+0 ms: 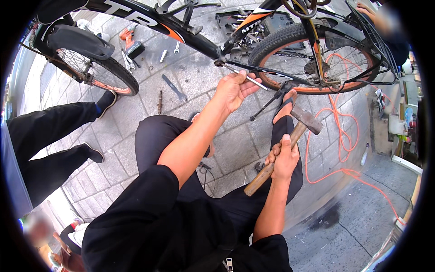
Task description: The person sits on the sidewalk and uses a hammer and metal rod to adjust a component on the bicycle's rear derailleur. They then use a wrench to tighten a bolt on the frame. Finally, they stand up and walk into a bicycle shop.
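Observation:
My left hand (232,92) pinches a slim silver metal rod (259,84) between thumb and fingers. The rod's far end reaches the bottom bracket (219,62) of a black and orange bicycle (199,43); whether it sits inside the opening, I cannot tell. In my right hand (284,161) is a hammer (259,180), gripped round its wooden handle. Its steel head points up and away, above my right leg and apart from the rod. The bicycle's kickstand (269,100) extends down just right of the left hand.
An adjustable wrench (174,88), an orange cordless drill (131,41) and pliers (128,62) lie on the paving. Behind the frame is a black tool case (281,20). An orange cord (337,115) coils at the right. Another person's legs (54,127) are at the left.

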A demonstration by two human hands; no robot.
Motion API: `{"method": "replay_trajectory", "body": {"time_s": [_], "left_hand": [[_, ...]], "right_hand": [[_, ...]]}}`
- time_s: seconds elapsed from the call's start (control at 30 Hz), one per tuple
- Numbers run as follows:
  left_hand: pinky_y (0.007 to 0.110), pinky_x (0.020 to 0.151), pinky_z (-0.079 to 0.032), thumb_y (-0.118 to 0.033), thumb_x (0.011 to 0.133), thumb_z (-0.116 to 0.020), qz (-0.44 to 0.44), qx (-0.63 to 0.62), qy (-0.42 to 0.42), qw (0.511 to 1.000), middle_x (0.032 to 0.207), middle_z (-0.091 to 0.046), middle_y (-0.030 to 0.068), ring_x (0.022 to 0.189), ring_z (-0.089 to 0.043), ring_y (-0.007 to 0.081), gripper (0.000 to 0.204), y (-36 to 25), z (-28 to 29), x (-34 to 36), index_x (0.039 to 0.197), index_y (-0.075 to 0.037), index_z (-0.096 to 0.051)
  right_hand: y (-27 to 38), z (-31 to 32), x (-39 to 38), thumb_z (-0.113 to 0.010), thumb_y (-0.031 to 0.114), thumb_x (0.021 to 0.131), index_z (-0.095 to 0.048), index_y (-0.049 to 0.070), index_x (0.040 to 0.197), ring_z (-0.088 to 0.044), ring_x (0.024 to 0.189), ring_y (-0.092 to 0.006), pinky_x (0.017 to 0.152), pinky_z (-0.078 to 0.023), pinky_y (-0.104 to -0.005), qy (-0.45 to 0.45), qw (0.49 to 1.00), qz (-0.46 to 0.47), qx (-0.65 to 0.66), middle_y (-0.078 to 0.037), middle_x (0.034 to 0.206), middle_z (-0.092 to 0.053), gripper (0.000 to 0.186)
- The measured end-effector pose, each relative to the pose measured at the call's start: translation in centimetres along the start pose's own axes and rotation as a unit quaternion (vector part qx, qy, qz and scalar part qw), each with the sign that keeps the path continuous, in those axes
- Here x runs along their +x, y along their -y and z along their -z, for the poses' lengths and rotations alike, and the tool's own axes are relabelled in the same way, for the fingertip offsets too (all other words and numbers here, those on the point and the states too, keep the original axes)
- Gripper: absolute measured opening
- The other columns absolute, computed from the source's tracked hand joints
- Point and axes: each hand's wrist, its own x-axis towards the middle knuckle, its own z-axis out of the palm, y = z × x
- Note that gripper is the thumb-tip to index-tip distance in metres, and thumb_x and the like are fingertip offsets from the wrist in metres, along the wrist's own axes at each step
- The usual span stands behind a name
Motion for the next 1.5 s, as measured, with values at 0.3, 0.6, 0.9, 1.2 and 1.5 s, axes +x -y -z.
{"method": "replay_trajectory", "body": {"time_s": [0.3,0.6,0.9,1.2,1.5], "left_hand": [[0.043,0.085,-0.066,-0.018,0.109,-0.049,-0.016,-0.009,-0.016,1.0,0.108,-0.067,0.018,0.102,-0.073,0.0329,0.026,-0.4,0.1,0.2,0.111,0.007,-0.056],[0.042,0.085,-0.066,-0.017,0.109,-0.05,-0.017,-0.023,-0.014,1.0,0.108,-0.068,0.0173,0.102,-0.073,0.0325,0.025,-0.8,0.1,0.3,0.111,0.007,-0.057],[0.04,0.092,-0.064,-0.015,0.107,-0.053,-0.002,-0.067,-0.021,0.997,0.11,-0.068,0.015,0.108,-0.071,0.0322,0.018,-1.4,0.0,1.1,0.111,0.002,-0.058],[0.042,0.095,-0.063,-0.014,0.108,-0.05,0.004,-0.09,-0.007,0.996,0.113,-0.067,0.0183,0.109,-0.071,0.0339,0.02,-1.3,-0.1,1.8,0.111,0.004,-0.056],[0.038,0.094,-0.063,-0.018,0.108,-0.052,0.0,-0.068,-0.007,0.998,0.111,-0.069,0.0174,0.108,-0.071,0.0308,0.024,-1.6,0.9,0.9,0.111,0.004,-0.059]], "right_hand": [[-0.6,-0.2,0.2,-0.058,0.034,0.105,-0.045,0.008,0.091,-0.044,0.042,-0.0122,0.035,-0.044,-0.0318,0.016,1.0,-0.007,-0.007,-0.002,0.064,-0.043,0.033],[0.5,-2.5,0.6,-0.056,0.029,0.107,-0.043,0.007,0.092,-0.045,0.042,-0.0109,0.037,-0.043,-0.0302,0.05,0.999,-0.003,-0.008,-0.003,0.063,-0.045,0.03],[4.2,-6.2,1.3,-0.058,0.029,0.107,-0.047,0.006,0.093,-0.048,0.043,-0.009,0.039,-0.043,-0.0284,0.12,0.99,0.071,-0.036,0.0,0.06,-0.046,0.029],[2.9,-5.9,1.4,-0.058,0.026,0.106,-0.05,0.007,0.086,-0.051,0.046,-0.0106,0.041,-0.046,-0.0322,0.028,0.968,0.145,-0.201,0.0,0.062,-0.049,0.029],[2.2,-0.9,0.1,-0.057,0.029,0.106,-0.041,0.009,0.091,-0.044,0.04,-0.0106,0.034,-0.042,-0.0306,0.02,0.997,0.061,-0.041,-0.001,0.061,-0.043,0.03]]}}
